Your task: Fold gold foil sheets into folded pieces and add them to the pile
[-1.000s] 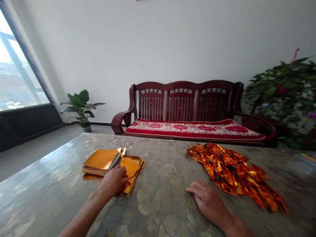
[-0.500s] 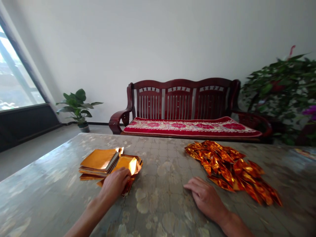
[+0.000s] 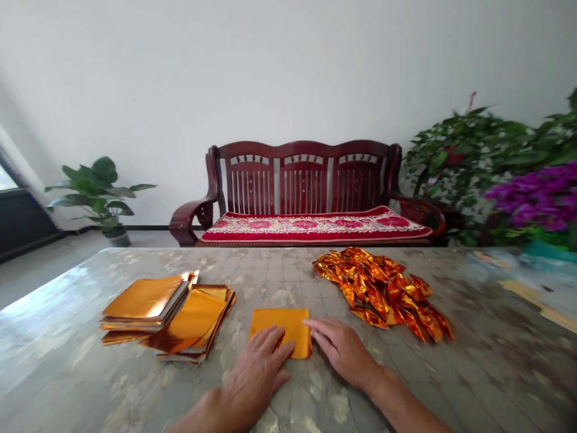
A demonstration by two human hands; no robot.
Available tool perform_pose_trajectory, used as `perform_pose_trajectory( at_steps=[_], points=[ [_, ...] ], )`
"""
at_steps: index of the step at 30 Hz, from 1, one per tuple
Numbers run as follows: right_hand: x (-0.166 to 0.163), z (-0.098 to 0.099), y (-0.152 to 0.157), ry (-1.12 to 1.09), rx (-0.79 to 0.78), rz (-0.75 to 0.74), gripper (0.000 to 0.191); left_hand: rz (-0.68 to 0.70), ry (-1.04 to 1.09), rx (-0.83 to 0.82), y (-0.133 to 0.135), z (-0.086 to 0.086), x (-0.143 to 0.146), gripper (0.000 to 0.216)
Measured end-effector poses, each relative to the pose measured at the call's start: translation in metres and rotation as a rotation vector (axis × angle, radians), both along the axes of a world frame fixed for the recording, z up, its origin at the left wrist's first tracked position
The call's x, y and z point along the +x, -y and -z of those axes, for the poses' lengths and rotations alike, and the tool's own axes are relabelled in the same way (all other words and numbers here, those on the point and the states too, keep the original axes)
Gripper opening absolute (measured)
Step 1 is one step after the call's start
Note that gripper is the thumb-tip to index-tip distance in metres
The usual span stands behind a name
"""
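Note:
A single gold foil sheet [image 3: 282,328] lies flat on the table [image 3: 67,337] in front of me. My left hand [image 3: 255,376] rests on its near left corner with fingers stretched out. Fingers flat, my right hand [image 3: 342,349] touches the sheet's right edge. Left of the sheet sit stacks of gold foil sheets [image 3: 166,313]. A heap of folded orange-gold foil pieces [image 3: 381,288] lies to the right, just beyond my right hand.
A dark wooden bench [image 3: 306,192] with a red cushion stands behind the table. A potted plant [image 3: 99,192] is at the back left. Leafy plants and purple flowers [image 3: 532,192] fill the right. Blurred items [image 3: 527,282] lie on the table's right part.
My left hand has drawn one gold sheet off the stack and laid it at the table's middle. My right hand has moved left onto the sheet's edge. The view has turned right.

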State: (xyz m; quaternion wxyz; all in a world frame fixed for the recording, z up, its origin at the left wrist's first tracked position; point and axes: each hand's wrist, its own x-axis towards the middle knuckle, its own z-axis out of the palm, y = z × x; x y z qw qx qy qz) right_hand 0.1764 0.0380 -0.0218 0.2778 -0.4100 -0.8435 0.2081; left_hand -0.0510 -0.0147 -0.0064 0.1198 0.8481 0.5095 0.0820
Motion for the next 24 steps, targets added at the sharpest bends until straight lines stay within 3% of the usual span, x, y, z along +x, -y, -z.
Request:
perform_pose_trajectory(
  at_steps=[5,10,13,15,17,19,24],
  points=[
    [-0.009,0.003,0.000,-0.002,-0.036,0.145,0.050,-0.022,-0.024,-0.106,0.008,0.003,0.009,0.070],
    [-0.009,0.015,-0.006,-0.063,-0.010,0.283,0.061,-0.067,0.296,-0.033,-0.006,0.022,0.017,0.063],
    [-0.003,0.016,-0.008,-0.079,0.189,0.307,0.062,-0.250,0.626,0.058,-0.024,0.024,0.020,0.072],
    [0.000,0.013,-0.006,-0.076,0.389,0.251,0.055,-0.288,0.769,0.075,-0.036,0.020,0.023,0.077],
    [0.002,0.006,-0.003,-0.051,0.586,0.170,0.043,-0.250,0.828,0.072,-0.046,0.013,0.026,0.071],
    [0.004,-0.003,0.002,-0.042,0.736,0.119,0.035,-0.179,0.863,0.149,-0.052,0.008,0.029,0.043],
    [0.009,-0.016,0.009,-0.116,0.839,0.106,0.026,-0.043,0.967,0.221,-0.054,0.010,0.025,0.024]
  ],
)
